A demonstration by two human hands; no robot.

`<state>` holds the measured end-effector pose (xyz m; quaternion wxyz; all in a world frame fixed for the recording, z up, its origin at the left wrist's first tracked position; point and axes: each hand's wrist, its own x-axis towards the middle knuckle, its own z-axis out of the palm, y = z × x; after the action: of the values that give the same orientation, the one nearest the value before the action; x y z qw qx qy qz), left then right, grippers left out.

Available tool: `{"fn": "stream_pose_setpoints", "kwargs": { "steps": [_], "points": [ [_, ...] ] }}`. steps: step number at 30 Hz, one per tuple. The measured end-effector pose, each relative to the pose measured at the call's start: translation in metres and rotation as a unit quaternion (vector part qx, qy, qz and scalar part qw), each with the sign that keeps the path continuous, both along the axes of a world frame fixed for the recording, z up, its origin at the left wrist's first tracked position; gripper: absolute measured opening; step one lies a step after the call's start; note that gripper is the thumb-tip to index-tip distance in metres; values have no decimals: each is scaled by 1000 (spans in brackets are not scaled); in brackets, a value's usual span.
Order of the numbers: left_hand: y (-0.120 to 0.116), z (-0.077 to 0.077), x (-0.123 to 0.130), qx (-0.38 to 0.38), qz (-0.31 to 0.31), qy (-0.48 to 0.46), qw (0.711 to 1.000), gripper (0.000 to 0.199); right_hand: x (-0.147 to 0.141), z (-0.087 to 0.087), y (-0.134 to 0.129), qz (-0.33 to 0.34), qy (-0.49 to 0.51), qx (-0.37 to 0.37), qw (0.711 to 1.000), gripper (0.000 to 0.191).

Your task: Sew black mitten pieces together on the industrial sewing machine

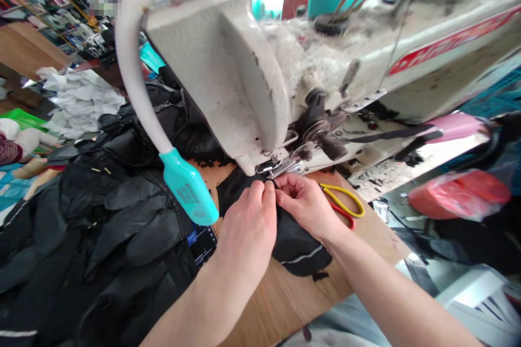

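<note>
A piece of black fabric [301, 246] with a pale reflective stripe lies under the head of a sewing machine [260, 81]. Close to the needle area, my left hand [252, 217] is closed on the fabric, its fingers bunched at the edge. My right hand [301, 200] pinches the same fabric just beside it, thumb and fingertips together. The fingertips of both hands are nearly at the presser foot, and the exact grip is partly hidden. Scissors with yellow and red handles [345, 200] lie right of my right hand.
Black garment pieces [122, 227] are heaped on the left. A phone [202, 244] lies at the heap's edge, below a turquoise-ended lamp [189, 187] on a white flexible neck. White cloth [81, 100] is piled farther back. A red plastic bag [459, 194] sits at right.
</note>
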<state>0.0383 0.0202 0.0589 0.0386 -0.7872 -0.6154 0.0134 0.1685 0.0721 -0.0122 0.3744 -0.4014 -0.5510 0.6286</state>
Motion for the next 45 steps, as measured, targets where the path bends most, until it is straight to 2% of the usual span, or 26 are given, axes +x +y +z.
{"fn": "stream_pose_setpoints", "kwargs": {
  "steps": [4,8,13,18,25,28,33,36,40,45],
  "points": [
    [0,-15,8,40,69,-64,995,40,-3,1,2,-5,18,-10,1000,13],
    [-11,-30,2,108,61,-98,987,42,-1,-2,1,0,17,-6,1000,16],
    [-28,-43,-12,151,41,-51,986,50,3,-8,-4,7,7,-23,1000,16],
    [-30,-39,-12,141,-8,-31,990,40,3,-10,-8,9,23,-13,1000,15],
    [-9,-18,18,90,61,-11,994,35,-3,-5,-2,-7,-5,17,1000,15],
    [-10,-23,14,102,55,-58,992,35,0,-4,-1,4,-8,23,1000,16],
    [-26,-50,-10,201,8,-96,975,54,11,-3,-7,36,-3,-19,999,20],
    [-28,-58,-20,241,-63,-114,962,42,17,-3,-13,59,8,-43,997,21],
    [-21,-55,-18,244,-104,-143,953,33,18,-5,-17,55,12,-21,998,14],
    [-8,-45,-10,229,-67,-126,963,27,6,-4,-7,35,46,4,998,10]
  ]
}}
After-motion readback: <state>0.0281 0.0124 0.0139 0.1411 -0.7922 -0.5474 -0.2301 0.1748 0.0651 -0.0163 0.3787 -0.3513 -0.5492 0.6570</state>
